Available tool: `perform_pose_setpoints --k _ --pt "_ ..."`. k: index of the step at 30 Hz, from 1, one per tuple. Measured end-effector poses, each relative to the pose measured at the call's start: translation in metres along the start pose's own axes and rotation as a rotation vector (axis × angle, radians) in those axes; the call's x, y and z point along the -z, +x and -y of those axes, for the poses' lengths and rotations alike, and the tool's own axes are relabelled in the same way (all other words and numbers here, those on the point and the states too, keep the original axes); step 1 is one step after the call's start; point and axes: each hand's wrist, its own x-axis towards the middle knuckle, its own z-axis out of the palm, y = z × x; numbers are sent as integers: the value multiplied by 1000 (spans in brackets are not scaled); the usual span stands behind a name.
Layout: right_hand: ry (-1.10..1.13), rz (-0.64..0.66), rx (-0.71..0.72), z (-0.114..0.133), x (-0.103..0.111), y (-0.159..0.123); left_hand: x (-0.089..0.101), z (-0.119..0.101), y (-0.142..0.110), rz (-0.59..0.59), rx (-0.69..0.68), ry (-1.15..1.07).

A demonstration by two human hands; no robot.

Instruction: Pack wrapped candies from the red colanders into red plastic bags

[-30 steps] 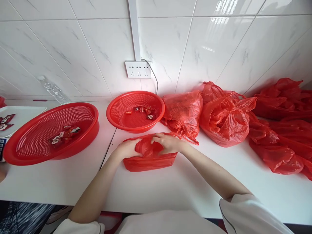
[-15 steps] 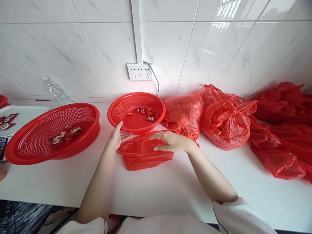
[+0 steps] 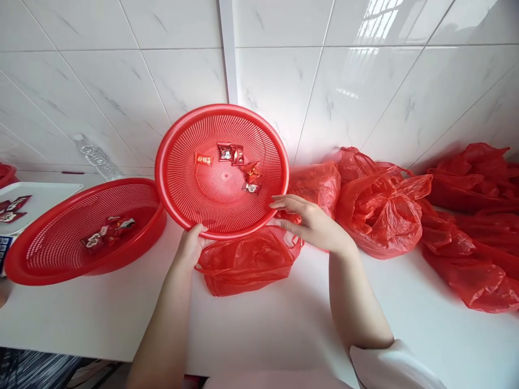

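Observation:
My left hand (image 3: 190, 248) grips the near rim of a small red mesh basket (image 3: 186, 178), which is lifted and tilted toward me over a red plastic bag (image 3: 245, 262) on the white counter. Several wrapped candies (image 3: 237, 162) lie inside the tilted basket. My right hand (image 3: 310, 221) is at the basket's right rim and the bag's upper edge, fingers stretched out; whether it pinches the bag I cannot see.
A larger red mesh basket (image 3: 48, 259) with several candies stands at left, beside a white tray (image 3: 40, 194) and a clear bottle (image 3: 95, 156). Several filled red plastic bags (image 3: 381, 208) lie along the tiled wall at right.
My left hand has taken the small basket by its rim, lifted it off the counter and tilted it toward me. My right hand moved from the bag's top to its right edge.

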Motion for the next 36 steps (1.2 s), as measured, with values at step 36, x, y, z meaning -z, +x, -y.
perform_pose_setpoints --k 36 --pt "720 -53 -446 -78 -69 28 -9 41 -11 101 19 -52"
